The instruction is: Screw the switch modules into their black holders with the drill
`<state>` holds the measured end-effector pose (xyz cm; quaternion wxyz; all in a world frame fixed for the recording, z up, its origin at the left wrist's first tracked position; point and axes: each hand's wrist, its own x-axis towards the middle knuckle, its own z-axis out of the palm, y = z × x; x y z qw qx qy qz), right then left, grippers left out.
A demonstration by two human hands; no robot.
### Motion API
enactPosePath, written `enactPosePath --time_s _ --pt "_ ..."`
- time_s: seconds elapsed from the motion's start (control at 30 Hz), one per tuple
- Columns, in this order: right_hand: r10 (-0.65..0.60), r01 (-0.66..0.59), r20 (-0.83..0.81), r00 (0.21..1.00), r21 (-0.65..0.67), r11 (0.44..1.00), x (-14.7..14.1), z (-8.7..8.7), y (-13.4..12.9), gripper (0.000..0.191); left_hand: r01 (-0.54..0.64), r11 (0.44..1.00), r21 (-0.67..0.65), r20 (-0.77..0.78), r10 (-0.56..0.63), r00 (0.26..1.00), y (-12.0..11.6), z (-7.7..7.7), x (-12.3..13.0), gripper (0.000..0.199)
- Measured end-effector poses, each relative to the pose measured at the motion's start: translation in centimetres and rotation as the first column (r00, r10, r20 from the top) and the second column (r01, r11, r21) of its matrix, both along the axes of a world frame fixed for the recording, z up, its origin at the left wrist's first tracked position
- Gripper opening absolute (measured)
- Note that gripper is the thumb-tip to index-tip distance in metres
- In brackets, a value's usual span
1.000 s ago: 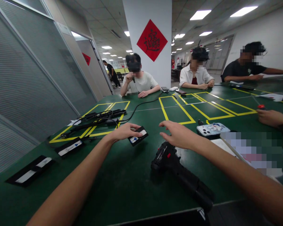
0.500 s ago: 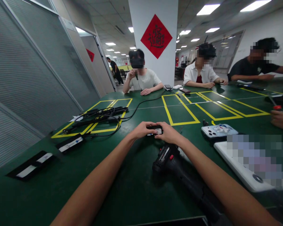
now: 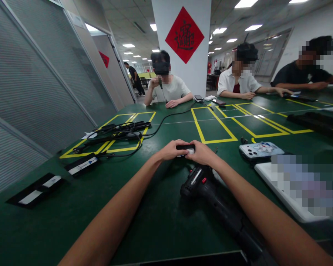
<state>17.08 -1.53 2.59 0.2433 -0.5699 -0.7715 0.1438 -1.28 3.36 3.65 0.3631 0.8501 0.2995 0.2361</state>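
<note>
My left hand [image 3: 170,150] and my right hand [image 3: 203,152] meet over the green table [image 3: 144,221], both gripping a small black module with a white label [image 3: 186,149] between their fingertips. The module is lifted just above the tabletop, and most of it is hidden by my fingers. Directly below my right forearm lies a black power tool with red buttons [image 3: 208,188], its body running toward the table's near edge.
Two flat black labelled modules [image 3: 81,165] [image 3: 37,189] lie at the left. A tangle of black cables [image 3: 116,135] sits in a yellow-taped box. A phone [image 3: 261,149] and a white tablet [image 3: 283,192] lie right. Three seated people face me across the table.
My left hand lifted the small module off the table, and my right hand came in from the right to grip its other end. A co-worker's hand at the right edge has left view.
</note>
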Motion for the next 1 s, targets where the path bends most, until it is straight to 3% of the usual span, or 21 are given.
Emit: enactPosePath --time_s 0.17,0.33,0.73,1.0 --pt "-0.047 0.047 0.040 0.998 -0.009 0.999 -0.3 0.0 -0.2 0.035 0.011 0.994 -0.109 0.029 -0.008 1.000 0.0 0.0 -0.1 0.050" --pt "-0.051 0.052 0.060 0.997 -0.016 0.999 -0.3 0.0 -0.3 0.034 -0.042 0.977 -0.208 0.100 0.064 0.993 -0.2 -0.6 -0.4 0.054" --pt "-0.024 0.024 0.086 0.996 -0.001 1.000 -0.2 -0.2 -0.1 0.036 -0.067 0.975 -0.211 0.097 0.089 0.991 -0.4 -1.0 -0.3 0.048" --pt "-0.063 0.060 0.121 0.991 0.026 0.998 -0.4 0.1 -0.8 0.036 -0.069 0.989 -0.127 0.068 0.078 0.995 -0.1 -1.1 -0.3 0.046"
